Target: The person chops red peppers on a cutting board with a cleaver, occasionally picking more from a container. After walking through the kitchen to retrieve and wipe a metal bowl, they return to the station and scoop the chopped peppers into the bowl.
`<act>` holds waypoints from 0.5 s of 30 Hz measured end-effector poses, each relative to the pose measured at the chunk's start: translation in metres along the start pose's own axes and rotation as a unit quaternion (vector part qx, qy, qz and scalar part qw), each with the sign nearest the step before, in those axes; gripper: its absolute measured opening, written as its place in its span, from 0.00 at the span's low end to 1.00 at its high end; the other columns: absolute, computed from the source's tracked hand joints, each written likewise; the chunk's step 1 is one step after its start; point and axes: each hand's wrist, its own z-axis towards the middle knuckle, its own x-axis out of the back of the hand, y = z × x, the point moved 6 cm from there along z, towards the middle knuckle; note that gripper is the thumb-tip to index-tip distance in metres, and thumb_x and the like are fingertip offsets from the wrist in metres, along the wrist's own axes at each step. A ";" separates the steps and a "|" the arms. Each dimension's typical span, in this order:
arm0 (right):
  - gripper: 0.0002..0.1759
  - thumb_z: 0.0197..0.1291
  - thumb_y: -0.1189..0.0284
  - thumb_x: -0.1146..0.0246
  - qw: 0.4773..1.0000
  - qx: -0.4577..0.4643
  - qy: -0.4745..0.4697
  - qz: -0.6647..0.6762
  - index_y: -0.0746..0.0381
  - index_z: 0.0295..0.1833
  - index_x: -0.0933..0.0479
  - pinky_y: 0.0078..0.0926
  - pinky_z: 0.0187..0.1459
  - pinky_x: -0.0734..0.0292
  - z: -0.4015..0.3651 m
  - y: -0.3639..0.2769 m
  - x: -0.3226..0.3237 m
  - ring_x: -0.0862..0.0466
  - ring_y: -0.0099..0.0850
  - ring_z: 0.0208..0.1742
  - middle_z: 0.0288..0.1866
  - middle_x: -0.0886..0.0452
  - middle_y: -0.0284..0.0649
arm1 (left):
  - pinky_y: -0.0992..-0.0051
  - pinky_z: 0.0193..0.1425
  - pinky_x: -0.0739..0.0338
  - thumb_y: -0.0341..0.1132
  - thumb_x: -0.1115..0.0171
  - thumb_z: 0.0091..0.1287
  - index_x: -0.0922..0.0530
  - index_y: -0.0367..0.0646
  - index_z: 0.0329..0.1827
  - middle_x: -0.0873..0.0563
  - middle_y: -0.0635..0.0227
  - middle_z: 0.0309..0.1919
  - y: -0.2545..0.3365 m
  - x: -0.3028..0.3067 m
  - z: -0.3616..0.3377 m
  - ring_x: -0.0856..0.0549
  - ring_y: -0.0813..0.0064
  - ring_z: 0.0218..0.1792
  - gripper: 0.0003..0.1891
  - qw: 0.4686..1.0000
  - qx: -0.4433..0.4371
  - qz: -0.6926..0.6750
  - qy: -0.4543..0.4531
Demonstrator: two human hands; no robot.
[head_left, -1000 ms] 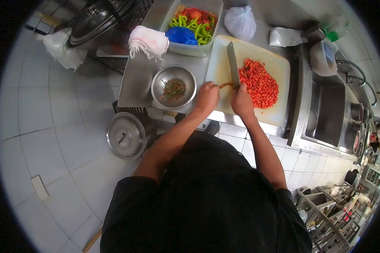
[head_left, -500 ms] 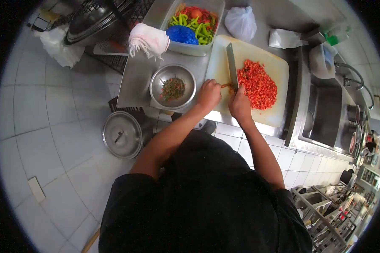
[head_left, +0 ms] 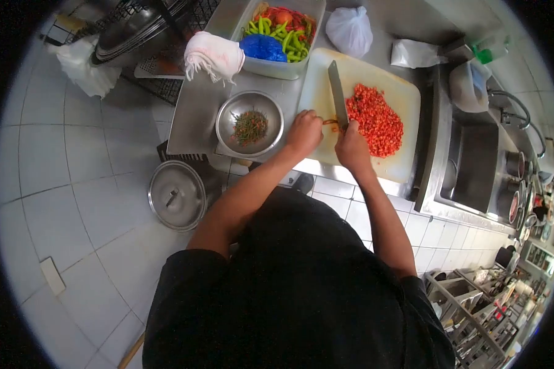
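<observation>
My right hand (head_left: 353, 146) is wrapped round the handle of a large knife (head_left: 337, 91), whose blade points away from me over a white cutting board (head_left: 317, 74). At the board's left part, my left hand (head_left: 306, 130) has its fingers closed on a thin red pepper (head_left: 330, 122), right beside the blade. A heap of chopped red pepper (head_left: 377, 120) lies on the board to the right of the knife. Left of my left hand stands a steel bowl (head_left: 223, 127) with green stems and red bits in it.
Behind the bowl are a pinkish cloth (head_left: 213, 54) and a plastic tub (head_left: 285, 71) of green and red peppers. A white bag (head_left: 349, 31) sits past the board. The sink (head_left: 472, 161) is at right; a lidded pot (head_left: 177, 195) stands at lower left.
The view has shifted slightly. The knife still stands beside the thin pepper, and both hands have moved very little.
</observation>
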 end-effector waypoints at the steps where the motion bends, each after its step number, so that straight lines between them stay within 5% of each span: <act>1: 0.14 0.58 0.74 0.48 1.000 -0.001 0.001 0.000 0.70 0.46 0.41 0.58 0.39 0.26 -0.003 0.005 -0.004 0.21 0.65 0.35 0.30 0.23 0.68 | 0.61 0.52 0.26 0.23 0.42 0.49 0.17 0.35 0.27 0.19 0.53 0.33 0.000 0.001 0.002 0.20 0.55 0.43 0.06 1.000 -0.005 -0.002 0.016; 15: 0.16 0.56 0.75 0.49 1.000 0.013 -0.001 0.001 0.71 0.47 0.42 0.56 0.39 0.25 -0.007 0.006 -0.010 0.20 0.63 0.34 0.30 0.23 0.68 | 0.57 0.46 0.25 0.23 0.43 0.50 0.20 0.35 0.23 0.21 0.51 0.27 0.000 0.001 0.000 0.20 0.51 0.36 0.04 0.997 -0.052 0.001 0.058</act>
